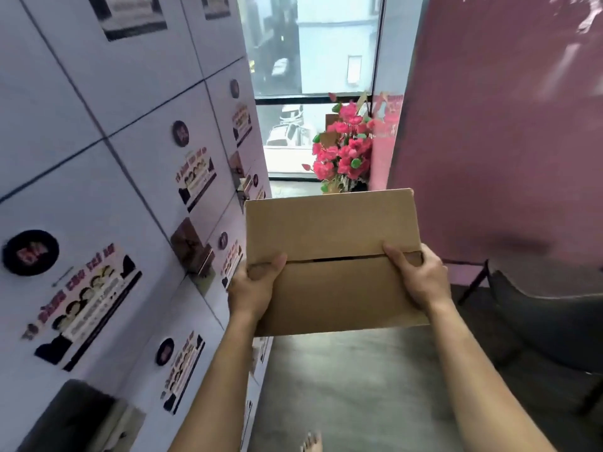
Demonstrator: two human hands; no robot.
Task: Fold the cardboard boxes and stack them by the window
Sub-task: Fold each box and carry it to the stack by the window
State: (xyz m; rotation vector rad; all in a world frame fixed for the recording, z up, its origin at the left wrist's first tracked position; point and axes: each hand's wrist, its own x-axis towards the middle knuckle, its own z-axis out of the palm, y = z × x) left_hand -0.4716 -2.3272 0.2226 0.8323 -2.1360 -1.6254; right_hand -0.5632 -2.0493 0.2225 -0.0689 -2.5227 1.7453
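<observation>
Box: We saw one folded cardboard box [332, 252] carried in the air in front of the person, its top flaps closed with a thin dark seam running across the middle.
Left hand: The left hand [253, 285] gripped the box's left edge at the seam, thumb lying on top and the fingers out of sight beneath.
Right hand: The right hand [416, 275] held the opposite edge, its fingers curled over the top by the seam's right end.
Position: The box sat between the two hands, above the grey floor [352, 386], well short of the window [313, 76] ahead.
Surroundings: White lockers [107, 197] with stickers lined the left; a pink wall [502, 135] stood on the right, and pink flowers [342, 148] stood by the window.
</observation>
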